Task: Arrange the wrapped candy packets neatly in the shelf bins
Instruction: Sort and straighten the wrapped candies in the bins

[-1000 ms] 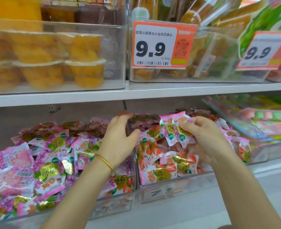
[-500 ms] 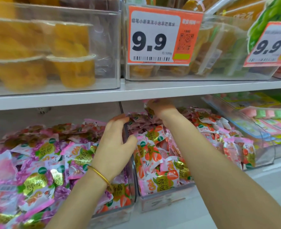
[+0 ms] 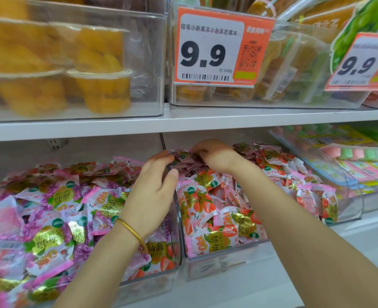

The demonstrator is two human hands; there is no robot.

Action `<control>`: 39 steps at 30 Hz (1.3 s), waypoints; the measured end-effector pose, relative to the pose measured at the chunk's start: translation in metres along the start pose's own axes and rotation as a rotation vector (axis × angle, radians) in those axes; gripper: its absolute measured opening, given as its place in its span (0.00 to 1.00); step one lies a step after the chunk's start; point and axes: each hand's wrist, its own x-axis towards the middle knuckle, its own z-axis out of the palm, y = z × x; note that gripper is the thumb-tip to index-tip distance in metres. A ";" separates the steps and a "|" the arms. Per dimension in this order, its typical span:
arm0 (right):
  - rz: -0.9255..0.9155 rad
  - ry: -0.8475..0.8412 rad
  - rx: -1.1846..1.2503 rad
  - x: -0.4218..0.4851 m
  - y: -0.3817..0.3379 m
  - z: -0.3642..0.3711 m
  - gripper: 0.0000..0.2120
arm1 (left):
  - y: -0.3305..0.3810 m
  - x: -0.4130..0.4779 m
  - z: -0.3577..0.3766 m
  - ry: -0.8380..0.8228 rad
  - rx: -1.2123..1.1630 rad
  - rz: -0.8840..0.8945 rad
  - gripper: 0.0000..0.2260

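Two clear plastic bins sit side by side on the lower shelf. The left bin holds purple-and-pink wrapped candy packets. The right bin holds strawberry-printed packets, with a few purple packets at its back. My left hand, with a gold bangle on the wrist, rests on the wall between the bins, fingers bent over it toward the purple packets. My right hand reaches deep into the back of the right bin, fingers curled on the purple packets there.
The white shelf board hangs close above my hands. On it stand clear bins of orange jelly cups and price tags reading 9.9. Another clear bin with pink and green sweets stands to the right.
My right hand moved from the front of the right bin, where it held a strawberry packet, to the back and now grasps purple packets. My left hand stayed on the divider.
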 end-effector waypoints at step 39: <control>-0.377 0.395 0.374 -0.112 -0.061 0.043 0.16 | -0.021 -0.058 -0.071 -0.516 0.483 0.015 0.29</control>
